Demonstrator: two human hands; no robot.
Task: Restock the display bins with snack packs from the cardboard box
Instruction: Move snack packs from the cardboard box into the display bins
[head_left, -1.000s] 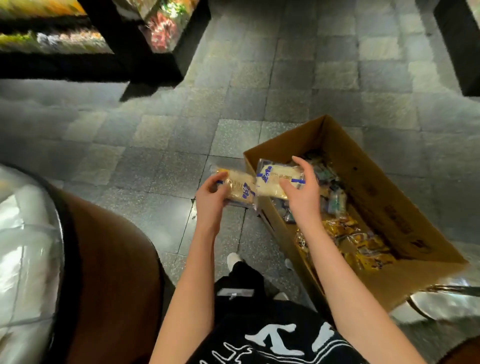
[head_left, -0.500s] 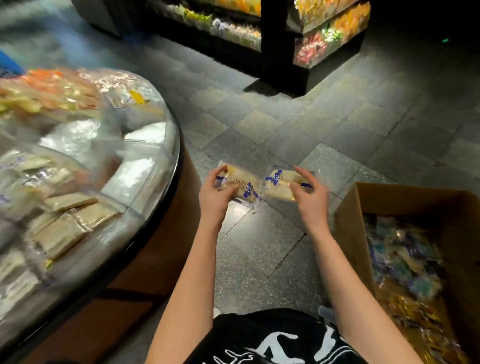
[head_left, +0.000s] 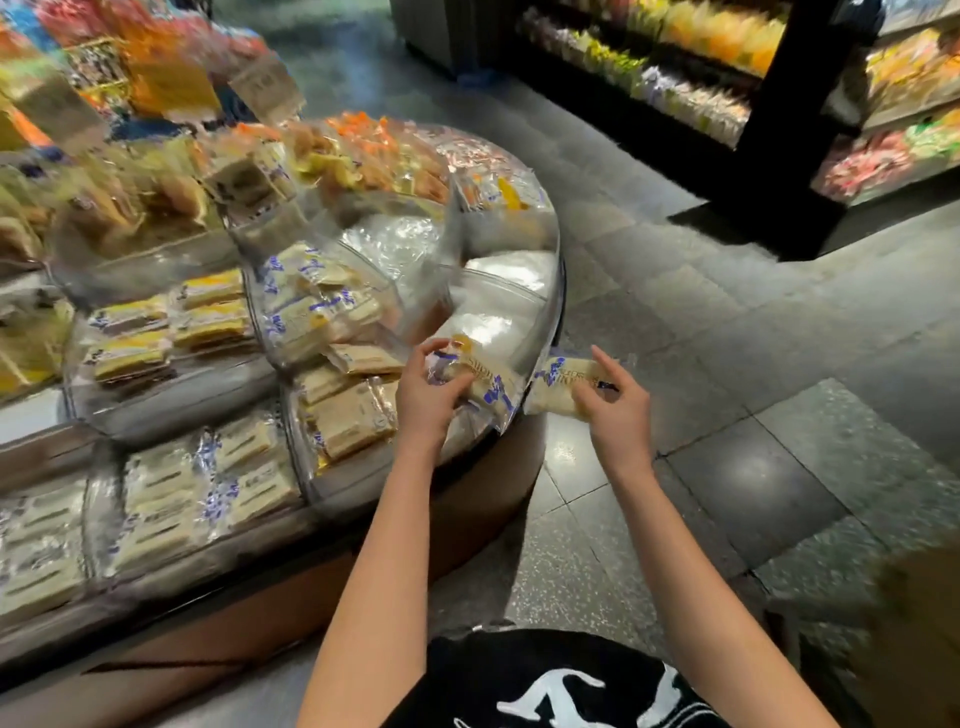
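Note:
My left hand (head_left: 427, 391) grips a clear snack pack with blue print (head_left: 485, 384) over the front edge of the round display stand. My right hand (head_left: 618, 402) pinches a second, like pack (head_left: 563, 387) just off the stand's rim, above the floor. Clear plastic display bins (head_left: 540, 317) ring the stand; the nearest ones hold pale sandwich-like packs (head_left: 348, 415), and one bin on the right shows only white lining. A corner of the cardboard box (head_left: 914, 623) shows blurred at the lower right.
The stand has a brown curved base (head_left: 467, 499). Higher tiers at the left carry orange and yellow packs (head_left: 363, 156). A dark shelf unit with colourful snacks (head_left: 727, 62) stands across the grey tiled floor (head_left: 727, 364).
My view has swung left from the cardboard box to the display stand. Both hands have carried their packs from over the box to the stand's edge.

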